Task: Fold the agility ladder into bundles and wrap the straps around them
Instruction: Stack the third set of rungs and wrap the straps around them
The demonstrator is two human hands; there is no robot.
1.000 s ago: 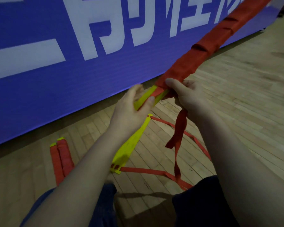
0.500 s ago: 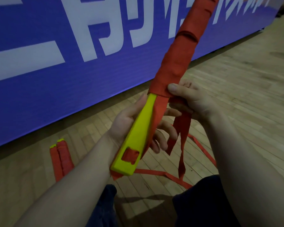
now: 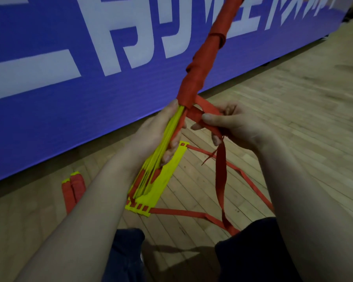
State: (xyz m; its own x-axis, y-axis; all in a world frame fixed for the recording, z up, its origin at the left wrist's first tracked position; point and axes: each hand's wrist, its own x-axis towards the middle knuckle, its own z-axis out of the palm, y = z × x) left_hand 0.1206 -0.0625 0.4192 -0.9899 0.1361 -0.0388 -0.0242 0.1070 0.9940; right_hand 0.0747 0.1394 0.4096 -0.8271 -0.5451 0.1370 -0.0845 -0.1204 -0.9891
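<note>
I hold a bundle of yellow ladder rungs (image 3: 151,169) upright and tilted; its upper length is wound in red strap (image 3: 200,70) and runs out of the top of the view. My left hand (image 3: 157,135) grips the bare yellow part just below the wrapping. My right hand (image 3: 232,123) pinches the red strap (image 3: 198,115) beside the bundle, and the strap's loose tail (image 3: 220,180) hangs down from it. Another yellow rung (image 3: 161,184) lies flat on the floor below, with red straps (image 3: 192,212) trailing from it toward my right knee.
A wrapped red bundle with yellow tips (image 3: 72,190) lies on the wooden floor (image 3: 293,110) at the lower left. A blue banner with white characters (image 3: 69,68) stands along the back. My dark-clothed knees (image 3: 253,251) fill the bottom edge.
The bundle has turned so the rung edges face me, and my left hand has shifted along it. My right hand has brought the strap round beside the bundle's wrapped end.
</note>
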